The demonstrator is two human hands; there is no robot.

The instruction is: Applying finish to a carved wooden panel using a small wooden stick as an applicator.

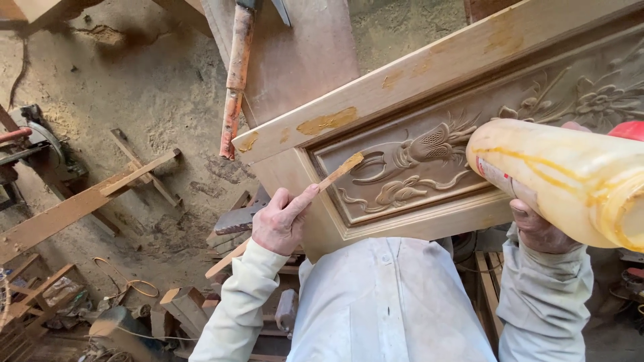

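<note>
Two hands work at a carved wooden panel [429,127] that lies tilted in front of the person. Left hand [282,221] is closed around a thin wooden stick [335,173]; its smeared tip touches the carved flowers. Right hand [537,228] grips a yellowish plastic bottle [570,177] just beside the panel.

A thin wooden stick [295,209], its tip coated in yellow-brown filler, slanted up onto the carved floral wooden panel [429,154], whose pale frame bore filler patches, while a glue-streaked translucent plastic bottle [563,177] lay tilted just beside it.
</note>
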